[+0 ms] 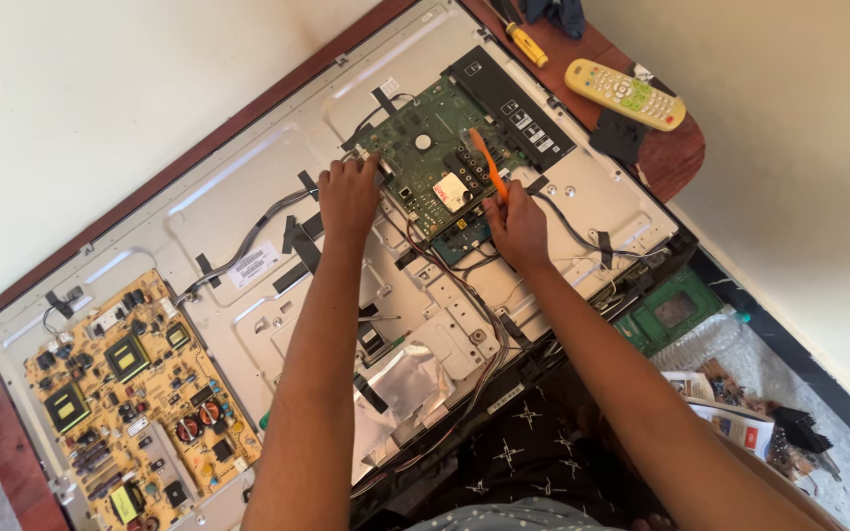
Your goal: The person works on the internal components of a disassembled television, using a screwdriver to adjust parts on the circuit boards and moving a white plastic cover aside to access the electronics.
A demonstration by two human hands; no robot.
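A flat television lies face down with its back cover off, showing a bare metal chassis (248, 211). My left hand (348, 197) rests fingers-down on the left edge of the green main circuit board (432, 157). My right hand (516, 224) grips an orange-handled screwdriver (486, 164) whose shaft points up across the board's right side. A small teal board (459, 236) sits just below the green one, between my two hands. Grey and black cables (248, 246) run across the chassis to the boards.
A tan power supply board (130, 393) fills the chassis's lower left. On the brown table's far corner lie a yellow screwdriver (525, 43), a pale remote control (626, 93) and a black part (618, 136). A green board (671, 313) and clutter (740, 403) sit on the floor at right.
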